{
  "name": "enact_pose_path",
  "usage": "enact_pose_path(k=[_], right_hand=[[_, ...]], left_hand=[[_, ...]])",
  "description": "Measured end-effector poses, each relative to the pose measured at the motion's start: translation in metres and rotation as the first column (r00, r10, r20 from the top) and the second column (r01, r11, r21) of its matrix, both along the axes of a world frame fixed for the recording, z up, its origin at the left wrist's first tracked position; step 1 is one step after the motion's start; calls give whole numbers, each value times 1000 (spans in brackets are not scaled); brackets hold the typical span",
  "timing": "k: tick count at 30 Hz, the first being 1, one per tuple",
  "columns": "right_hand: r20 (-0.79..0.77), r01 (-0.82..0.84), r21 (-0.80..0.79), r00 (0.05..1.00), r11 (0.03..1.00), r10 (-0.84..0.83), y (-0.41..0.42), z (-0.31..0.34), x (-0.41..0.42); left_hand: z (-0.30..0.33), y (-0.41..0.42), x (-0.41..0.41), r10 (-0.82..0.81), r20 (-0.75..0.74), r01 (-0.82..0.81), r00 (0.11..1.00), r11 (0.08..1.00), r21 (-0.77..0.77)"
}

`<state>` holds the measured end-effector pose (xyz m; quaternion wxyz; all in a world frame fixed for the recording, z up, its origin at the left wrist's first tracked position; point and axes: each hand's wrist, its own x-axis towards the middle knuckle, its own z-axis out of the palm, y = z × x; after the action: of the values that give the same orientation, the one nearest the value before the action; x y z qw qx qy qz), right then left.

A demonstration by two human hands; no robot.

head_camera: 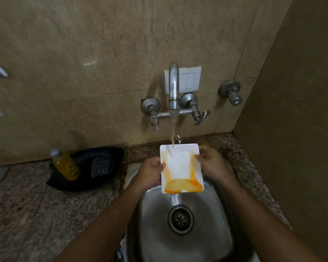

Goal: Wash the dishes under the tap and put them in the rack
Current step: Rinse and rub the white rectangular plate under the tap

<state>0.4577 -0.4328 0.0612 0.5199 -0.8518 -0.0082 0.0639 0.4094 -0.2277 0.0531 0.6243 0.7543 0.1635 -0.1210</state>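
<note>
A white square plate [180,165] smeared with orange sauce is held tilted over the steel sink [155,214]. My left hand [151,173] grips its left edge and my right hand [211,163] grips its right edge. Water runs from the wall tap [173,87] onto the plate's upper left part. Orange liquid gathers at the plate's lower edge and drips toward the drain [180,219]. No rack is in view.
A black tray [106,178] on the granite counter [36,214] left of the sink holds a yellow bottle [65,165] and a dark scrub pad [100,166]. Tap handles [201,117] and a second valve [233,95] jut from the tiled wall. A side wall stands close on the right.
</note>
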Motion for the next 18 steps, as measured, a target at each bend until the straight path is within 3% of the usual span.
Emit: enact_pose_path(k=[9,12,15,18], right_hand=[[-24,105,25,994,994,-104,-8,-7,1],[99,122,-252,990,960,-100,1,-5,-5],[251,80,-553,965,830,74,17,-15,-17],[304,39,-685,923,728,237,24,-27,-18]], left_hand=[[-10,-9,18,13,29,-11,999,998,-67],[-13,-14,21,23,51,-21,998,999,-38],[-6,-18,20,73,74,-77,995,995,62],[-7,-16,20,65,89,-72,994,994,81]])
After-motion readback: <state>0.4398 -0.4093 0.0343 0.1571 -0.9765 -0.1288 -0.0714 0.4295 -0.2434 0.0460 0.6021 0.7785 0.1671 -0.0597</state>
